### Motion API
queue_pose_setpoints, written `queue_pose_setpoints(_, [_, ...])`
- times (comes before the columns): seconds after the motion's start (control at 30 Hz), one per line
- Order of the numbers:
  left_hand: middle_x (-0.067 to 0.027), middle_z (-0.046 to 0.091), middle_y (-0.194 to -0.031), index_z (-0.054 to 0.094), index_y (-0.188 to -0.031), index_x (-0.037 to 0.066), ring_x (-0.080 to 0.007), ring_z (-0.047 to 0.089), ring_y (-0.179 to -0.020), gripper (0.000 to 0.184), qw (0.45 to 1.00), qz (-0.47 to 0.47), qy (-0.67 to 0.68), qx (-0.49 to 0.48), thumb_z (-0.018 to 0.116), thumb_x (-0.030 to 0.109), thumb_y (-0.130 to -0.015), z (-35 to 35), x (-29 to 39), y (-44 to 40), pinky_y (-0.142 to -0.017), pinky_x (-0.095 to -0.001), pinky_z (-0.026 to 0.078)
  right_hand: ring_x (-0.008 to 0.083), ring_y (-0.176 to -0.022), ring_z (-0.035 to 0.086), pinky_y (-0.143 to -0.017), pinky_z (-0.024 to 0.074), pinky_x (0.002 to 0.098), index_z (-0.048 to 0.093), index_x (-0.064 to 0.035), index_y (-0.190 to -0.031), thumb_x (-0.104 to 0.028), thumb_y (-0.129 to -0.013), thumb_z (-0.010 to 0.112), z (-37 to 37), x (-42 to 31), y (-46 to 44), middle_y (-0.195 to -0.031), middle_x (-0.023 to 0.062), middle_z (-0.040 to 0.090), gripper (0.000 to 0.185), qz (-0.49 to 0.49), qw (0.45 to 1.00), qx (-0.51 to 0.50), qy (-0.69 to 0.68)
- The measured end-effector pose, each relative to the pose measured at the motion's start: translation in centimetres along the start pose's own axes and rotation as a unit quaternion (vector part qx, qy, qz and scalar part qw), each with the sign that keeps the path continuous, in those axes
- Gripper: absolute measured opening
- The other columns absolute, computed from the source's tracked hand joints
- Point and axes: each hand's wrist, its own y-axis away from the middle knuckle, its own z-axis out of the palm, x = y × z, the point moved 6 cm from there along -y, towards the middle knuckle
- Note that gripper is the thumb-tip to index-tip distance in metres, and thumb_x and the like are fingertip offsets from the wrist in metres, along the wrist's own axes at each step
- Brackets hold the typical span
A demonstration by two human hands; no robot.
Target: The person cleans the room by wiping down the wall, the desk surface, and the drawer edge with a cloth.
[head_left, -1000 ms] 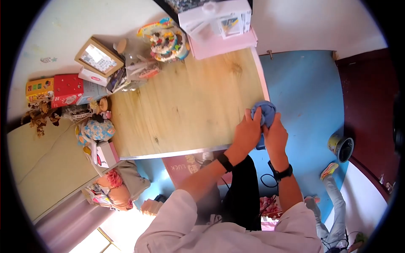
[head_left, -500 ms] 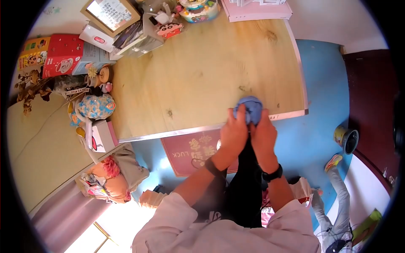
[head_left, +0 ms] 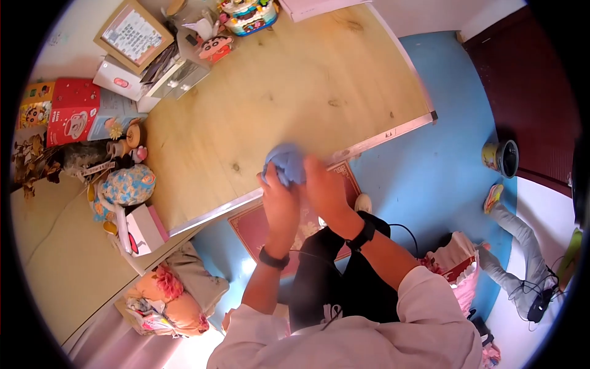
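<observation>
A bunched-up blue cloth (head_left: 286,163) is at the front edge of the wooden tabletop (head_left: 289,101), left of its right front corner. My left hand (head_left: 279,194) grips the cloth's left side with bent fingers. On its right side, my right hand (head_left: 324,187) is closed against it, slightly smeared by motion. Both hands hold the cloth together, and my fingers hide its lower part. Whether the cloth touches the wood I cannot tell.
Along the left side stand a picture frame (head_left: 134,35), a red box (head_left: 74,111) and a blue floral bundle (head_left: 128,186). A colourful toy (head_left: 247,15) sits at the back. A red mat (head_left: 249,230) lies below. At right are a bin (head_left: 507,158) and another person's leg (head_left: 516,227).
Both hands have moved left along the tabletop's front edge with the blue cloth between them, away from the right corner. The camera's view has turned and shifted too.
</observation>
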Motion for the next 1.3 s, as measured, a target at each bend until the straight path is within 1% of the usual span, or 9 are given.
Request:
queue_pose_setpoints(0.2, [-0.0261,0.046,-0.110,0.048,-0.120,0.000,-0.0458,0.050,-0.096,0.051,0.995,0.015,0.038,0.096,0.057,-0.007,-0.070,1.2,-1.6,1.2,-0.081,-0.0472,0.044,0.0333,-0.066,0.060,-0.052,0.0460,0.0455,0.044,-0.0098,-0.100,-0.027,-0.073,0.072,-0.5,1.0,0.3,-0.085,0.0126,0.055,0.043,-0.094,0.989,0.015,-0.110])
queue_pose_setpoints(0.3, [-0.0181,0.042,-0.126,0.031,-0.134,0.000,-0.0298,0.043,-0.119,0.066,0.986,0.093,0.022,0.137,0.066,-0.003,-0.077,2.6,-3.4,2.6,-0.101,-0.0424,0.035,0.0298,-0.064,0.060,-0.049,0.0468,0.0404,0.047,-0.0075,-0.097,-0.025,-0.071,0.074,-0.7,1.5,0.4,-0.082,0.0106,0.052,0.042,-0.174,0.970,0.055,-0.161])
queue_pose_setpoints(0.43, [-0.0165,0.040,-0.129,0.026,-0.132,0.008,-0.0294,0.051,-0.113,0.060,0.939,0.168,0.117,0.276,0.065,0.015,-0.087,4.4,-5.6,4.1,-0.097,-0.0459,0.043,0.0266,-0.064,0.062,-0.054,0.0487,0.0373,0.059,-0.0092,-0.109,-0.028,-0.065,0.078,0.6,2.8,0.6,-0.083,0.0070,0.055,0.051,-0.255,0.946,0.065,-0.190])
queue_pose_setpoints(0.57, [-0.0154,0.048,-0.122,0.037,-0.122,0.005,-0.0273,0.055,-0.106,0.051,0.816,0.149,0.546,0.114,0.063,0.033,-0.089,8.4,-14.0,2.8,-0.094,-0.0435,0.045,0.0258,-0.064,0.061,-0.053,0.0495,0.0348,0.054,-0.0029,-0.114,-0.017,-0.060,0.077,2.9,5.3,1.6,-0.087,0.0085,0.054,0.061,-0.399,0.870,0.156,-0.246])
queue_pose_setpoints(0.7, [-0.0130,0.055,-0.108,0.052,-0.102,0.002,-0.0261,0.056,-0.100,0.039,0.898,0.210,0.224,0.314,0.074,0.021,-0.075,10.6,-12.4,3.7,-0.091,-0.0443,0.045,0.0278,-0.067,0.063,-0.056,0.0508,0.0369,0.056,-0.0052,-0.114,-0.014,-0.058,0.078,7.3,9.2,1.7,-0.092,0.0113,0.056,0.061,-0.376,0.872,0.162,-0.269])
queue_pose_setpoints(0.8, [-0.0138,0.056,-0.100,0.061,-0.088,0.003,-0.0303,0.056,-0.095,0.030,0.842,0.329,0.111,0.412,0.079,0.016,-0.067,12.2,-9.4,3.2,-0.082,-0.0454,0.044,0.0292,-0.068,0.063,-0.058,0.0510,0.0394,0.056,-0.0055,-0.113,-0.013,-0.059,0.077,7.8,11.8,1.1,-0.094,0.0124,0.057,0.058,-0.352,0.855,0.257,-0.282])
queue_pose_setpoints(1.0, [-0.0238,0.053,-0.104,0.060,-0.106,0.005,-0.0381,0.053,-0.091,0.038,0.924,0.340,-0.010,0.176,0.067,-0.003,-0.069,16.2,-1.4,1.9,-0.082,-0.0424,0.046,0.0387,-0.072,0.061,-0.062,0.0505,0.0424,0.055,-0.0018,-0.103,-0.016,-0.070,0.076,4.7,17.7,0.6,-0.085,0.0180,0.061,0.042,-0.197,0.869,0.315,-0.326])
queue_pose_setpoints(1.13, [-0.0235,0.051,-0.106,0.048,-0.118,0.004,-0.0407,0.052,-0.094,0.053,0.913,0.375,0.029,0.160,0.068,-0.006,-0.070,20.9,1.9,0.6,-0.076,-0.0458,0.048,0.0263,-0.069,0.060,-0.066,0.0493,0.0355,0.047,0.0001,-0.099,-0.001,-0.070,0.062,2.4,22.3,0.0,-0.079,0.0171,0.060,0.032,-0.119,0.867,0.309,-0.371])
queue_pose_setpoints(1.3, [-0.0224,0.050,-0.101,0.043,-0.121,0.001,-0.0386,0.052,-0.091,0.055,0.929,0.328,0.088,0.148,0.066,-0.007,-0.072,20.2,1.6,0.8,-0.074,-0.0456,0.048,0.0405,-0.076,0.062,-0.064,0.0508,0.0412,0.052,-0.0020,-0.096,-0.006,-0.071,0.071,1.5,20.5,0.1,-0.083,0.0210,0.062,0.032,-0.135,0.893,0.308,-0.298])
